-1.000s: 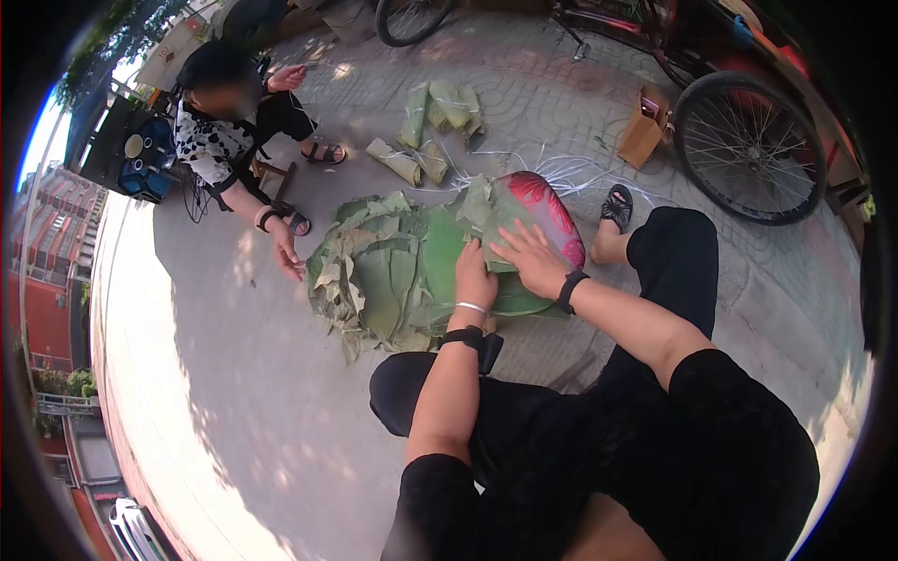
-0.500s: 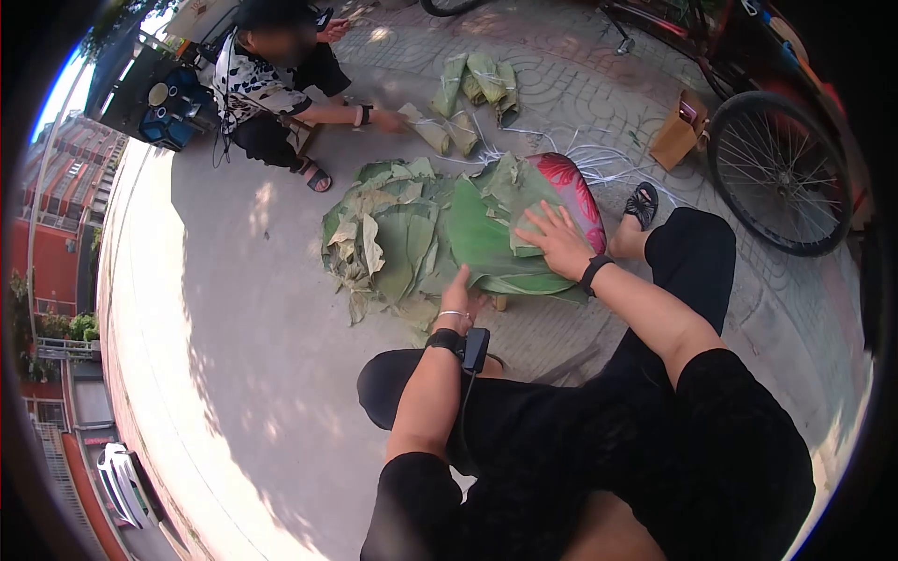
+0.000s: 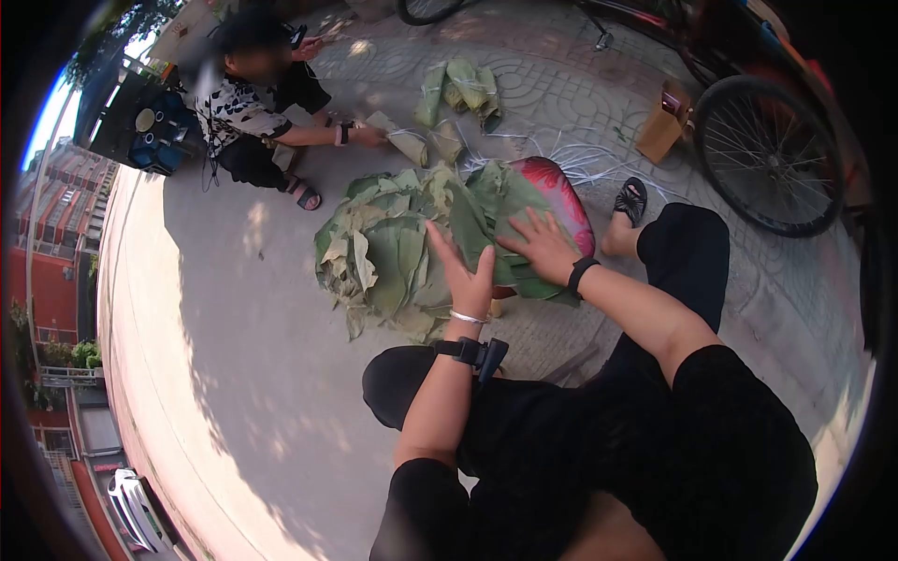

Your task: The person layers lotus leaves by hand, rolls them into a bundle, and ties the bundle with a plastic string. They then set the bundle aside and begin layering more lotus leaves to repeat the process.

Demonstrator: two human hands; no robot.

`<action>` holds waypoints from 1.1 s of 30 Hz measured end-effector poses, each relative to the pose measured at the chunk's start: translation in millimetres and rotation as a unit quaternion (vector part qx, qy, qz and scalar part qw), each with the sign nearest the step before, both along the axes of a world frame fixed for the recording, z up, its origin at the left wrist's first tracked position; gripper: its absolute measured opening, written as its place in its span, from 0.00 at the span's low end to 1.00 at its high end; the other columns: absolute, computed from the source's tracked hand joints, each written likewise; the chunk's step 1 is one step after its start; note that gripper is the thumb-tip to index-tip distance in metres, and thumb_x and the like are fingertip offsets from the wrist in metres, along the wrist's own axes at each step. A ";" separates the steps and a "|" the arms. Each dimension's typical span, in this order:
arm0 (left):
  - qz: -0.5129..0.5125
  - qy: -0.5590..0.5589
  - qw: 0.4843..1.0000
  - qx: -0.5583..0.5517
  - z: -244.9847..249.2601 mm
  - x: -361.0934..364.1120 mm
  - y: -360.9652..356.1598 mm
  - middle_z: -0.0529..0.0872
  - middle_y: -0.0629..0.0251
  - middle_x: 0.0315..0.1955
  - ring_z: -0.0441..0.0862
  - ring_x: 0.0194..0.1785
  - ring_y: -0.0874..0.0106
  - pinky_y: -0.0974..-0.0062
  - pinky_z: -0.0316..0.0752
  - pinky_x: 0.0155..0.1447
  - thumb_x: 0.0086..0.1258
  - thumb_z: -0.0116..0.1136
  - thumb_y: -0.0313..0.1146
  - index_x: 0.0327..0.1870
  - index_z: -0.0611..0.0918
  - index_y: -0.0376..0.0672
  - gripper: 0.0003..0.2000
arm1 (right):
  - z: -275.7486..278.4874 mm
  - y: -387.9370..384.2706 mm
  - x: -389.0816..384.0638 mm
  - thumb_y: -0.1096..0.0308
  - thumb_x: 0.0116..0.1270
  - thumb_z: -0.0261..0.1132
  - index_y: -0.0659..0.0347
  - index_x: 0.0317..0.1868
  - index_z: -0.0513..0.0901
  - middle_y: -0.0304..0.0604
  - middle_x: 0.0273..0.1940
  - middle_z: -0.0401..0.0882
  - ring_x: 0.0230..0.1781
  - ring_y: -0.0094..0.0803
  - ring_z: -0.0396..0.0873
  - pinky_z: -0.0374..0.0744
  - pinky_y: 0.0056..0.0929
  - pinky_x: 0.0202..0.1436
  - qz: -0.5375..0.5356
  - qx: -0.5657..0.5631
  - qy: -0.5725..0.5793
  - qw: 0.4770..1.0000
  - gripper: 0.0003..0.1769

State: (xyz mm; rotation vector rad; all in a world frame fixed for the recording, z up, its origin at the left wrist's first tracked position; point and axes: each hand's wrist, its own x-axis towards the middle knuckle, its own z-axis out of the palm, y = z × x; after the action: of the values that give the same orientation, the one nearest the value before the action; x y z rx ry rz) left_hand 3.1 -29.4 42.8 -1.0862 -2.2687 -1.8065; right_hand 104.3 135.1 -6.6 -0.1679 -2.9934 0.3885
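Note:
Large green leaves (image 3: pixel 510 201) lie over a red patterned cushion (image 3: pixel 563 192) in front of me. My right hand (image 3: pixel 543 245) rests on these leaves with its fingers spread. At their left edge is my left hand (image 3: pixel 465 276), thumb and fingers apart, holding nothing. A broad heap of dull green leaves (image 3: pixel 388 248), some dry and curled, lies on the ground just left of the cushion. What supports the cushion is mostly hidden.
Across from me a crouching person (image 3: pixel 248 112) reaches to rolled leaf bundles (image 3: pixel 408 145). More tied bundles (image 3: pixel 468 89), white strings (image 3: pixel 594 161), a paper bag (image 3: pixel 662 126) and a bicycle wheel (image 3: pixel 769 154) are beyond the cushion.
My left hand has risen from the leaf edge and opened. The leaf near it has folded over to the right. My right hand stays on the leaves, and the view has shifted slightly.

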 end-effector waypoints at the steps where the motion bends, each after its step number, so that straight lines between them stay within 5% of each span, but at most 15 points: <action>1: -0.064 -0.025 0.997 0.039 -0.1 2.0 4.3 0.61 0.43 0.73 0.74 0.64 0.58 0.67 0.72 0.64 0.70 0.55 0.27 0.79 0.39 0.41 0.44 | 2.9 1.4 -0.3 0.73 0.62 0.56 0.49 0.68 0.73 0.51 0.73 0.61 0.77 0.59 0.50 0.49 0.65 0.77 0.006 0.017 -0.018 1.000 0.31; 6: -0.141 -0.316 0.930 0.127 -10.1 -4.2 14.3 0.63 0.42 0.71 0.70 0.67 0.57 0.63 0.66 0.69 0.68 0.59 0.32 0.79 0.42 0.41 0.45 | -8.3 4.7 -1.6 0.70 0.61 0.57 0.59 0.63 0.76 0.54 0.69 0.66 0.75 0.57 0.55 0.51 0.67 0.75 0.011 -0.003 0.006 1.000 0.27; 9: -0.056 -0.152 0.987 -0.003 -48.0 -17.6 19.6 0.66 0.41 0.69 0.68 0.68 0.52 0.59 0.62 0.71 0.66 0.63 0.38 0.78 0.51 0.39 0.43 | -14.2 4.3 -2.4 0.70 0.60 0.58 0.62 0.61 0.77 0.56 0.65 0.70 0.73 0.55 0.58 0.51 0.67 0.74 -0.005 -0.077 0.081 0.994 0.27; 11: 0.048 0.148 0.962 -0.223 -67.2 -22.7 22.0 0.68 0.40 0.68 0.67 0.69 0.48 0.56 0.60 0.72 0.64 0.66 0.42 0.76 0.58 0.37 0.42 | -24.9 5.8 -2.0 0.69 0.60 0.58 0.64 0.62 0.76 0.56 0.63 0.72 0.72 0.55 0.60 0.51 0.67 0.74 -0.009 -0.038 0.055 0.998 0.27; 17: -0.151 0.094 0.957 -0.231 -79.5 -2.5 30.7 0.67 0.39 0.67 0.62 0.72 0.44 0.50 0.52 0.75 0.57 0.70 0.43 0.74 0.62 0.36 0.44 | -28.3 7.1 0.4 0.68 0.59 0.59 0.62 0.60 0.77 0.57 0.63 0.72 0.69 0.54 0.64 0.53 0.63 0.74 -0.006 -0.072 0.136 0.988 0.26; 20: -0.213 0.090 0.951 -0.205 -77.1 7.0 25.6 0.67 0.39 0.68 0.61 0.73 0.45 0.52 0.52 0.76 0.57 0.68 0.38 0.75 0.60 0.35 0.44 | -6.5 9.3 4.5 0.71 0.61 0.59 0.59 0.67 0.70 0.54 0.68 0.69 0.72 0.50 0.62 0.50 0.57 0.77 -0.008 -0.143 -0.006 0.990 0.31; 23: -0.233 0.066 0.950 -0.195 -77.4 8.5 19.6 0.68 0.40 0.68 0.60 0.74 0.47 0.55 0.51 0.77 0.58 0.65 0.32 0.76 0.59 0.35 0.43 | -4.7 15.7 1.6 0.70 0.57 0.62 0.59 0.67 0.71 0.54 0.68 0.68 0.73 0.50 0.61 0.51 0.54 0.78 0.016 -0.207 -0.001 0.978 0.33; 29: -0.194 -0.066 0.976 -0.077 -65.7 14.1 19.3 0.66 0.43 0.70 0.64 0.72 0.49 0.61 0.59 0.75 0.61 0.58 0.24 0.75 0.61 0.37 0.37 | -14.1 27.7 6.0 0.68 0.51 0.63 0.61 0.68 0.70 0.58 0.68 0.67 0.73 0.54 0.60 0.51 0.57 0.77 0.056 -0.074 0.039 0.995 0.39; 32: -0.059 -0.160 0.978 -0.122 -78.9 -12.7 15.4 0.70 0.44 0.67 0.68 0.68 0.48 0.60 0.66 0.70 0.62 0.53 0.20 0.73 0.64 0.40 0.34 | -4.1 22.6 8.0 0.68 0.51 0.63 0.61 0.69 0.69 0.59 0.69 0.66 0.73 0.55 0.59 0.50 0.58 0.77 0.036 -0.087 0.022 0.995 0.39; 33: -0.031 -0.061 0.984 -0.164 -80.0 -17.9 15.0 0.72 0.45 0.65 0.70 0.66 0.48 0.59 0.68 0.68 0.62 0.52 0.20 0.72 0.65 0.40 0.33 | -5.6 21.9 7.6 0.68 0.51 0.63 0.61 0.69 0.69 0.59 0.69 0.66 0.73 0.55 0.59 0.50 0.58 0.77 0.038 -0.079 0.018 0.996 0.40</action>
State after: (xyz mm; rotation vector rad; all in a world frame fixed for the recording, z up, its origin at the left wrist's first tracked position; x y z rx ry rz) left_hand -14.8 -14.4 -37.1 -1.1267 -2.7060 -1.5964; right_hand 111.9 157.0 -12.3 -0.0600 -2.9388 0.6290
